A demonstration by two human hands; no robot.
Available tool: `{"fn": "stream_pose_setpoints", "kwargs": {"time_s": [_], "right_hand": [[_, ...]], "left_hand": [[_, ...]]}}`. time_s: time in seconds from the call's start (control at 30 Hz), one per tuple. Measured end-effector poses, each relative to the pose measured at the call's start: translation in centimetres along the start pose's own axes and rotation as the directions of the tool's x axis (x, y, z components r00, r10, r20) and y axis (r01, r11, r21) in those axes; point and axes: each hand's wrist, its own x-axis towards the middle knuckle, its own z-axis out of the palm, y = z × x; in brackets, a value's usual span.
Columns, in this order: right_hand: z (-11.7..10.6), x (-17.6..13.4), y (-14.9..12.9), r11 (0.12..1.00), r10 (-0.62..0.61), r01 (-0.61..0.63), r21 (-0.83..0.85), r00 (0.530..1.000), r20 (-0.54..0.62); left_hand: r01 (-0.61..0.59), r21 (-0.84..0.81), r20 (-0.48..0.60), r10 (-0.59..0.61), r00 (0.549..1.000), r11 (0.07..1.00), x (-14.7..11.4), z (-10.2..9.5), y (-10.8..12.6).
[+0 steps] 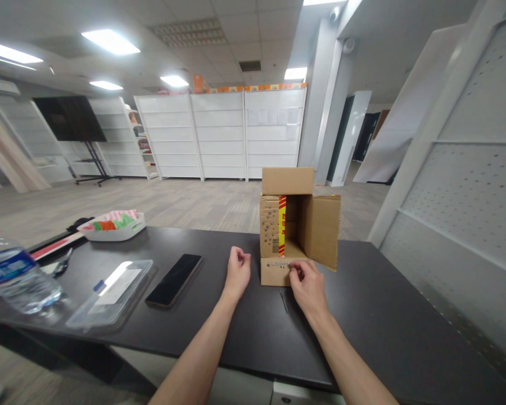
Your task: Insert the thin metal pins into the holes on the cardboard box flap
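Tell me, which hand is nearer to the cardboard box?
Right. The right hand is at the right end of the lower front flap of the cardboard box; the left hand is apart, to the left of the box.

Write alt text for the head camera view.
A person's right hand is at the lower flap of an open cardboard box on a dark table; the left hand, loosely curled, is beside the box. A phone, clear plastic case and water bottle are farther left.
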Motion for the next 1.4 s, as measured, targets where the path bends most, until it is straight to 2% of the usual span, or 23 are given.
{"fn": "stream_pose_setpoints", "kwargs": {"time_s": [0.07,0.17,0.27,0.4,0.67,0.9,1.03,1.17,1.27,1.4], "right_hand": [[-0.2,-0.3,-0.3,1.0,-0.015,0.016,-0.019,0.998,0.054],[-0.5,-0.8,-1.0,0.997,-0.068,0.075,-0.024,0.977,0.201],[-0.9,-1.1,-1.8,0.986,-0.163,0.163,0.031,0.917,0.365],[-1.2,-1.3,-2.6,0.973,-0.224,0.224,0.061,0.835,0.502],[-1.6,-1.5,-3.6,0.959,-0.256,0.277,0.055,0.771,0.584],[-1.5,-1.8,-3.8,0.922,-0.291,0.387,-0.028,0.737,0.611],[-1.5,-1.8,-3.9,0.917,-0.3,0.397,-0.043,0.756,0.581],[-1.4,-1.6,-3.7,0.938,-0.287,0.346,-0.026,0.815,0.503],[-1.2,-1.4,-3.0,0.958,-0.261,0.285,-0.01,0.89,0.374],[-0.7,-0.9,-1.8,0.984,-0.175,0.176,0.006,0.975,0.133]], "left_hand": [[-0.006,0.007,-0.001,0.006,1.0,1.0,0.0,0.0,0.0],[-0.023,0.013,-0.01,0.023,1.0,1.0,0.1,0.0,-0.2],[-0.016,0.002,-0.011,0.016,1.0,1.0,0.1,0.0,-0.2],[-0.017,-0.001,-0.009,0.017,1.0,1.0,0.0,0.0,-0.1],[-0.027,-0.011,-0.008,0.027,1.0,1.0,-0.1,0.0,0.1],[-0.034,0.011,-0.012,0.034,0.999,0.999,-0.1,0.0,0.5],[-0.038,0.015,-0.017,0.038,0.999,0.999,-0.2,0.0,0.7],[-0.019,-0.009,-0.012,0.019,1.0,1.0,-0.1,0.0,0.5],[-0.018,-0.013,-0.008,0.018,1.0,1.0,0.0,0.0,0.2],[-0.024,0.004,-0.018,0.024,1.0,1.0,0.0,0.1,0.2]]}}
